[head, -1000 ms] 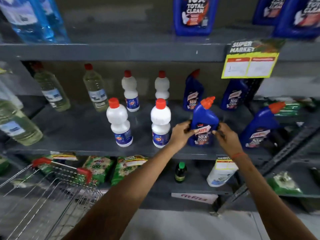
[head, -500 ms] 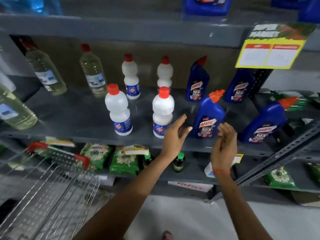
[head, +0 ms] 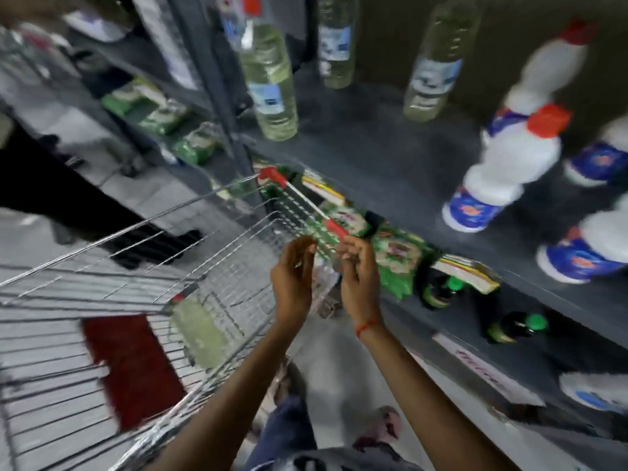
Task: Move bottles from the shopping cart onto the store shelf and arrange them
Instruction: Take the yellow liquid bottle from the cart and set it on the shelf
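Note:
The view is blurred and tilted. My left hand (head: pixel 295 278) and my right hand (head: pixel 359 277) hang empty side by side, fingers loosely curled, over the near right corner of the wire shopping cart (head: pixel 142 266). Inside the cart lies a pale yellowish bottle (head: pixel 200 326) with a red cap, next to a dark red flat thing (head: pixel 131 368). On the grey shelf (head: pixel 384 164) stand clear bottles of pale liquid (head: pixel 272 83) and white bottles with red caps (head: pixel 503 168).
Green packets (head: pixel 394 263) and dark bottles with green caps (head: pixel 516 326) fill the lower shelf to the right of my hands. A grey upright post (head: pixel 217 93) divides the shelving. My feet (head: pixel 377 431) show on the pale floor below.
Both hands have let go of the blue bottle and drawn back from the shelf down to the cart. The view has swung left and down, so the blue bottles are out of sight.

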Demonstrator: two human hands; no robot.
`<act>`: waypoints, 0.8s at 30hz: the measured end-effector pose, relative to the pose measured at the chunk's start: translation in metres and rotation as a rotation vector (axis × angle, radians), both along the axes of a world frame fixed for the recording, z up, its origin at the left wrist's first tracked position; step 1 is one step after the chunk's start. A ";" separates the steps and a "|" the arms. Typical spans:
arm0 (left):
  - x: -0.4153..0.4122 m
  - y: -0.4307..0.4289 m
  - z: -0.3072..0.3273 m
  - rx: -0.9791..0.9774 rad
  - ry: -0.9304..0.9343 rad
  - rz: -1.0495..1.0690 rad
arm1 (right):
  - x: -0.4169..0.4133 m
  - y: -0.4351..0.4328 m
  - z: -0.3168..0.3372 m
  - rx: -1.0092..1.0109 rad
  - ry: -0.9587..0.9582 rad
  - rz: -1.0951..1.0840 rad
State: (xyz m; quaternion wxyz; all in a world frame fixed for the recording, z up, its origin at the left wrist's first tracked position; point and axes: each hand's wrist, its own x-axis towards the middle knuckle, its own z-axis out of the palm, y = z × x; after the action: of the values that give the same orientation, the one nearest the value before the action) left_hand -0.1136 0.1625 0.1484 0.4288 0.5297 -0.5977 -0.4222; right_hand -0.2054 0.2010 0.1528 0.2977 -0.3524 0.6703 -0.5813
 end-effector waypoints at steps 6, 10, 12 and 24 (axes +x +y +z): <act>0.125 -0.057 -0.057 0.156 -0.013 0.293 | 0.109 -0.086 -0.051 0.233 -0.089 0.246; 0.185 -0.073 -0.104 0.348 -0.045 0.491 | 0.171 -0.128 -0.099 0.524 -0.221 0.463; 0.208 -0.073 -0.130 0.428 -0.110 0.553 | 0.195 -0.142 -0.129 0.675 -0.215 0.562; 0.254 -0.044 -0.258 1.017 -0.382 0.617 | 0.260 -0.154 -0.244 1.067 0.342 0.985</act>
State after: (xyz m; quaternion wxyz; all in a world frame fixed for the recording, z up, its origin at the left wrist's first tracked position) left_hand 0.1400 0.1188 -0.1094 0.1108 0.8819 -0.2077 -0.4084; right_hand 0.0548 0.0467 -0.0908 0.5461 -0.5050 0.6627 0.0867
